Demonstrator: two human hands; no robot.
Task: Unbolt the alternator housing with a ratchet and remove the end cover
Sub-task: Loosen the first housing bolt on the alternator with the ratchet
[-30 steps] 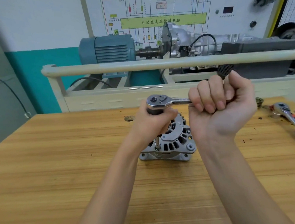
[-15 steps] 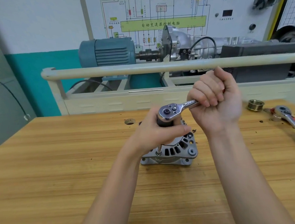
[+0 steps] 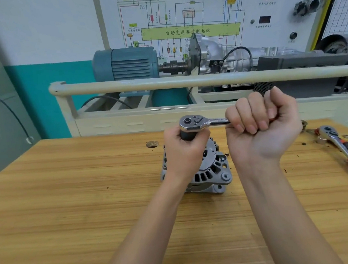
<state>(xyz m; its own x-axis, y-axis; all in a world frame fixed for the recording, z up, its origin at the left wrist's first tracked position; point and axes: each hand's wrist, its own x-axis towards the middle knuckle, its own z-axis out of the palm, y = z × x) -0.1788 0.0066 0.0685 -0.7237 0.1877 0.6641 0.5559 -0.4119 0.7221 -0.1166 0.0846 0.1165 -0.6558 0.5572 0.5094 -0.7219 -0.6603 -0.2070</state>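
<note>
Single head-worn wide-angle view, looking forward and slightly down across the wooden workbench [image 3: 70, 204], close over the person's forearms, training rig [image 3: 125, 64] and wall chart [image 3: 189, 31] behind, edges bowed

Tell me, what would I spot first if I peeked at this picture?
Right in the middle, two bare hands work a shiny ratchet over a grey alternator standing on the wooden table. The right hand grips the handle and the left hand holds the dark piece under its head. Behind the table sits a big blue motor.
</note>
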